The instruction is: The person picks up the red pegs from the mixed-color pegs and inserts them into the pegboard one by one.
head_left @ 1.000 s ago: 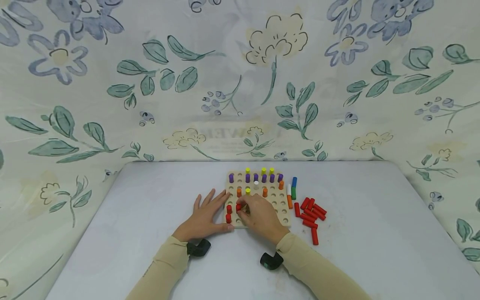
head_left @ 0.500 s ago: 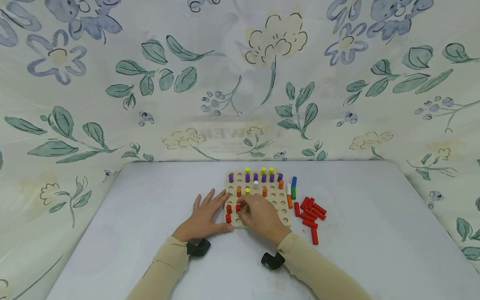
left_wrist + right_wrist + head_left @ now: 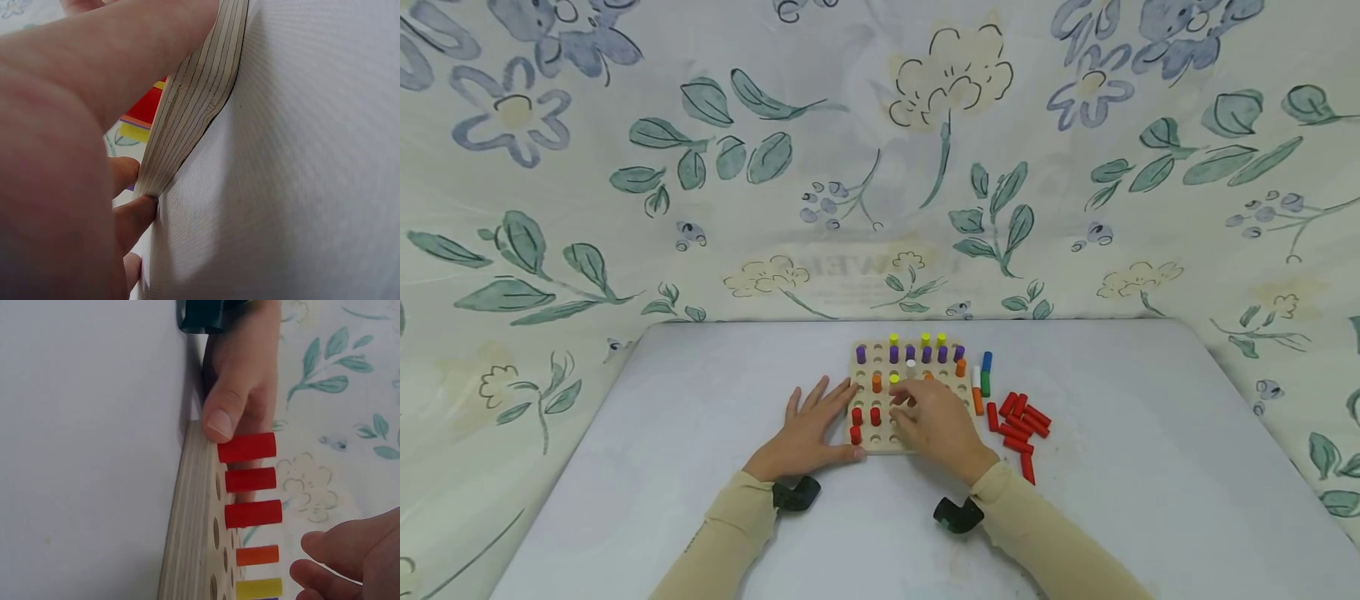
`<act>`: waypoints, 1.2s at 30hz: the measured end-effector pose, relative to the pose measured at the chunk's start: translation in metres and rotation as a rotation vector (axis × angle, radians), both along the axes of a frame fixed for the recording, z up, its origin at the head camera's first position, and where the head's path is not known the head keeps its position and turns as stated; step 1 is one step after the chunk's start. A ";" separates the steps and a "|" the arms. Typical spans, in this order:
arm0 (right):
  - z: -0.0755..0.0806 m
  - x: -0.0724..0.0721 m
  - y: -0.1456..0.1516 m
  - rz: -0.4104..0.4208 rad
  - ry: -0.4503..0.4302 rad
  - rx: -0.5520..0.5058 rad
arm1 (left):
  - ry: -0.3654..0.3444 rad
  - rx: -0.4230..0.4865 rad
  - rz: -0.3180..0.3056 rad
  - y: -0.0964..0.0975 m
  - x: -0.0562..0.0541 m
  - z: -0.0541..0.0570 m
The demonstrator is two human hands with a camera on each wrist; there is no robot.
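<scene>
A wooden pegboard [image 3: 884,447] lies on the table with red, orange, yellow, purple and white pegs standing in its holes. My left hand [image 3: 805,437] rests at the board's left side, fingers spread along the edge and thumb at the front left corner. In the left wrist view its fingertips meet the layered board edge [image 3: 200,100]. My right hand [image 3: 943,429] hovers over the middle of the board, thumb and fingers bent loosely with nothing between them. Just left of its fingertips stands a red peg [image 3: 876,417]. Two more red pegs [image 3: 856,435] stand in the leftmost column.
Right of the board lies a loose pile of red pegs [image 3: 1017,432]. Between board and pile are a blue peg [image 3: 987,362], a green peg [image 3: 986,384], an orange peg [image 3: 977,402] and a white peg. A floral cloth [image 3: 850,167] hangs behind the table [image 3: 587,467].
My right hand has let go of the red peg, which stays upright in the board, and has moved right. My left hand has kept its place at the board's edge.
</scene>
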State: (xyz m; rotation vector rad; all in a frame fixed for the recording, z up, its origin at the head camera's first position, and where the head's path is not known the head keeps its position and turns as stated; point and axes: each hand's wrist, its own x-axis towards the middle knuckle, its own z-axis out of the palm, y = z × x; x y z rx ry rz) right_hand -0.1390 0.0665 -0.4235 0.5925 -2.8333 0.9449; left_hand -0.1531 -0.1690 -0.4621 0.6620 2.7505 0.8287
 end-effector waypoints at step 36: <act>0.007 -0.009 0.046 -0.156 0.028 -0.031 | -0.024 0.014 -0.001 0.000 0.000 0.000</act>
